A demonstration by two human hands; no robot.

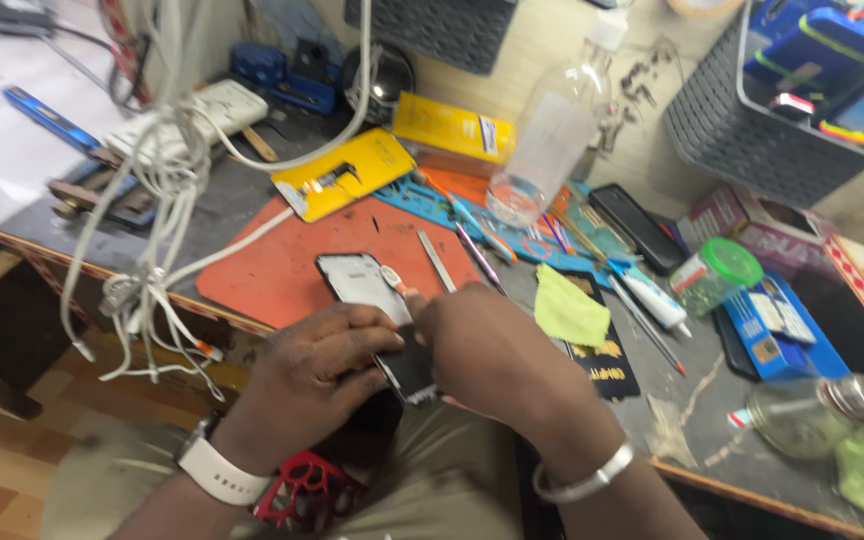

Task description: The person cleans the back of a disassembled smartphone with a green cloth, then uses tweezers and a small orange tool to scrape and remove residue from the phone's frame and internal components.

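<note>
A black smartphone lies tilted over the front edge of an orange work mat, its pale face up. My left hand grips the phone's near end from the left. My right hand closes over the same end from the right and holds a thin tool with a white and orange tip against the phone's edge. The lower part of the phone is hidden under both hands. A white watch sits on my left wrist, a silver bangle on my right.
A bundle of white cables hangs at the left. A clear bottle, a yellow cloth, a glue tube, a green-lidded jar, tweezers and grey baskets crowd the bench.
</note>
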